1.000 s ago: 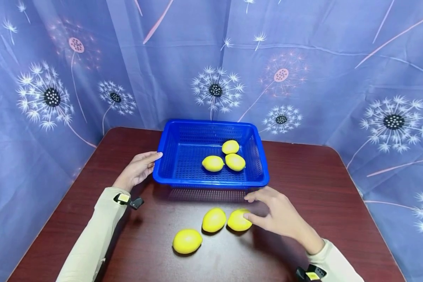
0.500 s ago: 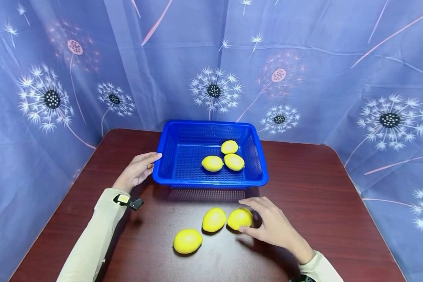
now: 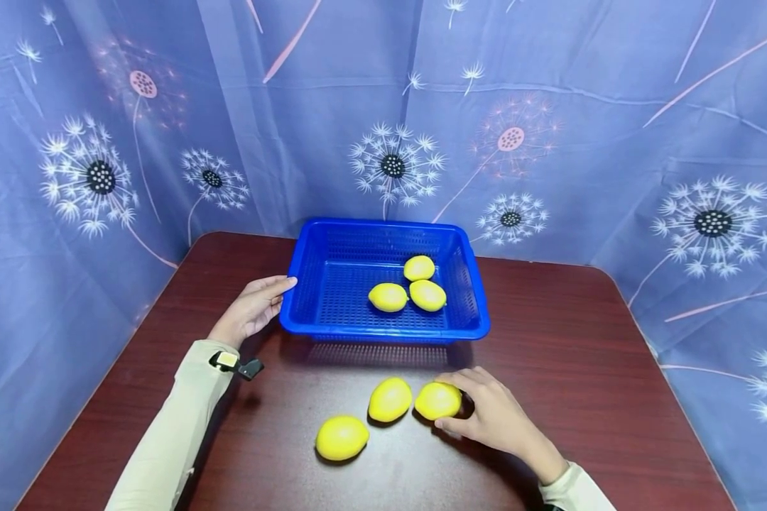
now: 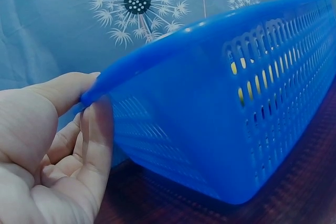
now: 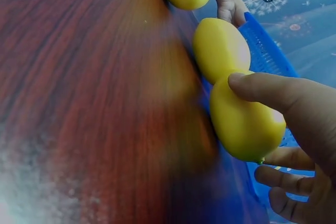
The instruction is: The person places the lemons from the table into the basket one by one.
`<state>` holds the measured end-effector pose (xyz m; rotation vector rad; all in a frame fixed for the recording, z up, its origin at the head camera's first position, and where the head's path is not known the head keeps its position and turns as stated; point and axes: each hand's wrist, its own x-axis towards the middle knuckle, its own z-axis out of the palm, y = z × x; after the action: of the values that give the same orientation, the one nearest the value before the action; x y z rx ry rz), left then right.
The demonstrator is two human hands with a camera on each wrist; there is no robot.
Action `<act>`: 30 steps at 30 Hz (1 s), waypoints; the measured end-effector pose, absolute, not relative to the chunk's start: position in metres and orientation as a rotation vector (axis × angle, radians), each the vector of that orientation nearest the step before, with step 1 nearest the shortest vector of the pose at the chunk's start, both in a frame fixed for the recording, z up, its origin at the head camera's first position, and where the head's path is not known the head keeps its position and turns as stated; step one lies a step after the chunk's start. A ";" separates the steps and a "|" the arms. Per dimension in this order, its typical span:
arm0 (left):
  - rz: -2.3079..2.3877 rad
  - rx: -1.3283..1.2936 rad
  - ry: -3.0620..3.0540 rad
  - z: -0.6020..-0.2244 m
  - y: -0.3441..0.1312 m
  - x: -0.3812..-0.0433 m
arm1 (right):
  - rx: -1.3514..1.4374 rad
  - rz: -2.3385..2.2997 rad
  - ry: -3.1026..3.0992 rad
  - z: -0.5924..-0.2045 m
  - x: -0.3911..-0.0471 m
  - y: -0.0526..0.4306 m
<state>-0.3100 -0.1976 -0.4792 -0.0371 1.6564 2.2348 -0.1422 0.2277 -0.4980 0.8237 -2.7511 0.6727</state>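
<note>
A: What does the head view show?
B: A blue basket [image 3: 383, 333] stands at the far side of a dark red-brown table [image 3: 569, 341], before a blue curtain [image 3: 294, 142] patterned with dandelions. Three lemons [image 3: 427, 296] lie on its floor, right of centre. Nearer the person are a left lemon [image 3: 341, 438], a middle lemon [image 3: 390, 399] and a right lemon [image 3: 437, 401], in a slanting row on the tabletop.
A: And the hands?
B: The left hand [image 3: 251, 310] grasps the basket's left rim; the right hand [image 3: 495, 411] curves round the right lemon, thumb on the near side, fingers on the far side.
A: The left wrist view?
B: Thumb above, fingers bent below, pinching the rim. Yellow shows through the slotted wall.
A: The right wrist view?
B: The thumb rests on the right lemon, the fingers bend behind it, and the middle lemon lies just beside.
</note>
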 end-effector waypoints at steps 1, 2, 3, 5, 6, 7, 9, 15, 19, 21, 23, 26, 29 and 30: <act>2.232 -0.038 1.658 -0.479 -0.198 -0.310 | 0.819 0.686 -2.746 -0.499 -0.142 0.228; 2.229 -0.040 1.660 -0.478 -0.197 -0.309 | 0.813 0.697 -2.738 -0.499 -0.142 0.229; 2.225 -0.042 1.665 -0.478 -0.197 -0.309 | 0.802 0.713 -2.738 -0.500 -0.142 0.231; 2.219 -0.047 1.674 -0.477 -0.196 -0.308 | 0.783 0.739 -2.739 -0.500 -0.142 0.233; 2.215 -0.049 1.678 -0.477 -0.196 -0.308 | 0.775 0.750 -2.742 -0.500 -0.141 0.234; 2.213 -0.050 1.683 -0.477 -0.196 -0.309 | 0.771 0.757 -2.742 -0.498 -0.141 0.235; 2.207 -0.052 1.689 -0.477 -0.196 -0.309 | 0.766 0.764 -2.745 -0.495 -0.140 0.236; 2.208 -0.045 1.677 -0.478 -0.197 -0.310 | 0.785 0.772 -2.720 -0.473 -0.136 0.235; 2.202 -0.043 1.684 -0.479 -0.198 -0.310 | 0.782 0.802 -2.712 -0.455 -0.135 0.235; 2.199 -0.052 1.688 -0.479 -0.198 -0.310 | 0.780 0.811 -2.711 -0.447 -0.135 0.236; 2.198 -0.060 1.689 -0.478 -0.198 -0.310 | 0.793 0.827 -2.694 -0.438 -0.136 0.236; 2.201 -0.071 1.684 -0.477 -0.198 -0.309 | 0.817 0.827 -2.662 -0.424 -0.137 0.237; 2.204 -0.065 1.678 -0.476 -0.198 -0.309 | 0.839 0.809 -2.643 -0.408 -0.140 0.238; 2.206 -0.066 1.675 -0.476 -0.197 -0.309 | 0.844 0.802 -2.641 -0.403 -0.142 0.238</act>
<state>-0.3089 -0.1974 -0.4758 -0.0664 1.6753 2.2056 -0.1418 0.2377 -0.4028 0.8437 -2.6411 0.8015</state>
